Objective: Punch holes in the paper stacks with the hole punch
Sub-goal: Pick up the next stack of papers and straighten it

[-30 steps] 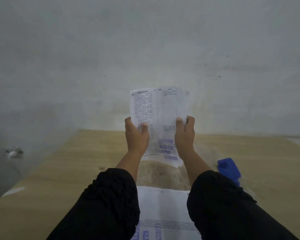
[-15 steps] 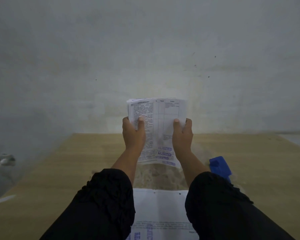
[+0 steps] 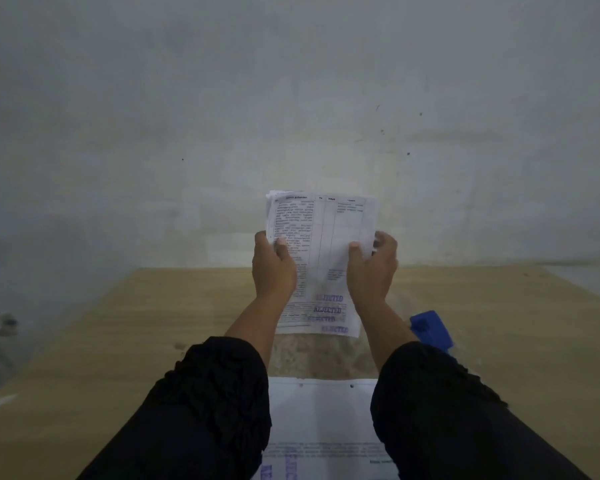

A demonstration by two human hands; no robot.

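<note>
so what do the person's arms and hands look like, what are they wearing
Both hands, left hand and right hand, are bare: no gloves, and no rings or watch show. Each arm wears a black sleeve, left sleeve and right sleeve, of crinkled, textured fabric, pushed up so the forearms are uncovered.

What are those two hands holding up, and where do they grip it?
A paper stack: left hand grips its left edge, right hand its right edge, thumbs in front.

Black, crinkled sleeves [image 3: 215, 403] pushed up, forearms and hands bare.
</note>
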